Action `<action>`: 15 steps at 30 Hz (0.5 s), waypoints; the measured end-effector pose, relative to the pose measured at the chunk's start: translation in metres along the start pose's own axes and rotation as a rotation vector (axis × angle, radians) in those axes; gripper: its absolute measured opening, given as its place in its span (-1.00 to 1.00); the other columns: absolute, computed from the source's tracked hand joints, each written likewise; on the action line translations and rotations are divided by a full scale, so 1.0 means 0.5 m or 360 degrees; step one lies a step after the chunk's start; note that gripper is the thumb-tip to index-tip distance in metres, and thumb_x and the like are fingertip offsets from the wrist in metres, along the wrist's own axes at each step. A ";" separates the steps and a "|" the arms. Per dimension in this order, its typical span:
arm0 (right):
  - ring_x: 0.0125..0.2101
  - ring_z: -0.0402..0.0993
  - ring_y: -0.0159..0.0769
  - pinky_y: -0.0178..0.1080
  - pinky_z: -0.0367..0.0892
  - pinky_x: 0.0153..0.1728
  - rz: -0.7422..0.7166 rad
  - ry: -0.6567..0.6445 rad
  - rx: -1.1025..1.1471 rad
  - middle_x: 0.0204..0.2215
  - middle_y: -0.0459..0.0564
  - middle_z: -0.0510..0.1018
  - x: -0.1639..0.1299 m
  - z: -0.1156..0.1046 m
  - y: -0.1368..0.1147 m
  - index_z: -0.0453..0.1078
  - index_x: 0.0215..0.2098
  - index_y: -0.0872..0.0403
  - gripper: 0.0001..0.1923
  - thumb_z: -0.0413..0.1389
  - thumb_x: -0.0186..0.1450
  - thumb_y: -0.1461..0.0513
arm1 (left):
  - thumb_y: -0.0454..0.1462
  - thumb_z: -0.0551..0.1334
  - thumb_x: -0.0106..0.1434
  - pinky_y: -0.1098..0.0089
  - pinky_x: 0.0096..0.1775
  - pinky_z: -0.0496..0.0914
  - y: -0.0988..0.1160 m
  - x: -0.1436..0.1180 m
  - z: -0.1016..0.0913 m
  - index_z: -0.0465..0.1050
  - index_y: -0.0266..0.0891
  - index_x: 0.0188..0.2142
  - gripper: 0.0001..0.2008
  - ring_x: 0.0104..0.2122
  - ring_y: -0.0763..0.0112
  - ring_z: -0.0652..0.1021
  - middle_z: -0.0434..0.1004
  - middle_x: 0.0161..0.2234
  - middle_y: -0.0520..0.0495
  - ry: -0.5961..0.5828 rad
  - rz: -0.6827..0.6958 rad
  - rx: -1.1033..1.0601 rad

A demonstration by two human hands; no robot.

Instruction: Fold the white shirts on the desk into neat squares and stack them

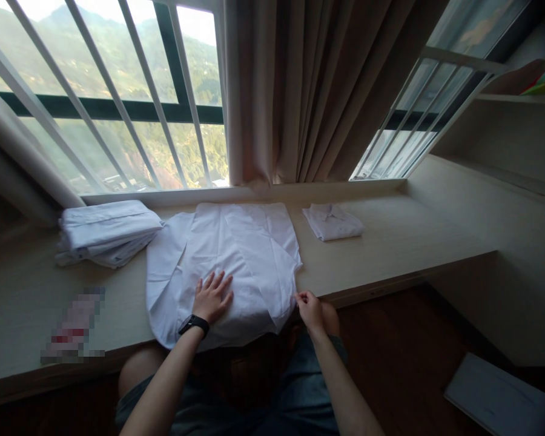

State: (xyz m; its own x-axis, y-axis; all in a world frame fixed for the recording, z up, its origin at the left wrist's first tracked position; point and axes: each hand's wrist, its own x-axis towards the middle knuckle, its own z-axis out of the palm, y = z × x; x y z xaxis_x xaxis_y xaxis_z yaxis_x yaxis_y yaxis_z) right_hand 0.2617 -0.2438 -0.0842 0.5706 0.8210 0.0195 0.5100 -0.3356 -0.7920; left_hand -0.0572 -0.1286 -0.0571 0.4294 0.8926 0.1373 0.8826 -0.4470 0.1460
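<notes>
Over at about 9 o'clock on the tabletop (390,242), a stack of folded white shirts (106,231) is sitting just under the window, and a blurred-out patch is lying nearer the front edge at roughly 8 o'clock. Just beside the stack, dead center, a white shirt (236,254) is lying spread out flat, with its near hem hanging a little over the tabletop's front edge toward the person's lap.

The left hand (212,298) is resting palm down on the lower part of the shirt, fingers spread open and flat, not gripping anything, just pressing on the cloth. A black watch (193,323) is sitting on that wrist. The right hand (309,307) is at the shirt's corner around 4 o'clock from its middle, fingertips pinched together on the edge of the fabric right at the tabletop's rim. So the two hands are apart, one flat on the cloth and one nipping the hem.

Further right, at about 2 o'clock from the spread shirt and well apart from it, a small folded white shirt (332,221) is lying near the windowsill. A tan curtain (309,91) is hanging behind, between the two window panes.
</notes>
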 end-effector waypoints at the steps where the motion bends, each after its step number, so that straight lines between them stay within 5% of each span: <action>1: -0.44 0.51 -0.17 -0.26 0.30 -0.41 0.0031 0.0001 0.0007 -0.48 0.03 0.59 0.001 -0.005 0.009 0.35 -0.44 0.01 -0.69 0.02 0.28 -0.02 | -0.01 0.03 0.39 -0.09 0.33 -0.12 0.000 0.000 0.000 0.22 0.12 0.32 -0.47 0.38 0.05 0.08 0.12 0.39 0.03 0.0003 0.0002 0.0001; 7: -0.35 0.53 -0.15 -0.24 0.30 -0.31 -0.0013 0.0042 -0.0271 -0.42 0.04 0.60 0.039 -0.022 -0.010 0.40 -0.40 0.00 -0.74 0.03 0.30 0.04 | -0.02 0.04 0.39 -0.10 0.33 -0.11 0.001 0.001 -0.002 0.23 0.11 0.32 -0.47 0.38 0.04 0.08 0.12 0.39 0.02 -0.0001 0.0012 -0.0001; 11: -0.25 0.51 -0.16 -0.24 0.30 -0.23 -0.0026 0.0194 -0.0484 -0.23 0.11 0.58 0.110 -0.015 -0.059 0.45 -0.08 0.06 -0.66 0.06 0.32 0.03 | -0.02 0.05 0.38 -0.08 0.33 -0.10 0.001 0.001 -0.002 0.23 0.11 0.32 -0.47 0.38 0.05 0.08 0.13 0.38 0.03 -0.0010 0.0000 -0.0002; 15: 0.00 0.40 -0.09 -0.17 0.25 0.01 -0.0338 0.0194 -0.0744 -0.01 0.24 0.49 0.190 0.004 -0.107 0.43 0.10 0.12 -0.56 0.09 0.34 0.08 | -0.02 0.05 0.38 -0.08 0.33 -0.11 0.002 0.001 -0.005 0.23 0.12 0.32 -0.47 0.38 0.06 0.09 0.15 0.37 0.04 -0.0001 0.0001 -0.0022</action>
State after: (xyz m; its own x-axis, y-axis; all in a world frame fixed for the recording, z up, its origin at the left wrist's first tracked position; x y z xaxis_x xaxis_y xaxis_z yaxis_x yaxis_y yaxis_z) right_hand 0.2872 -0.1469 -0.0410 0.4801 0.8430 0.2428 0.8393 -0.3609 -0.4067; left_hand -0.0569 -0.1287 -0.0543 0.4298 0.8925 0.1367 0.8797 -0.4480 0.1594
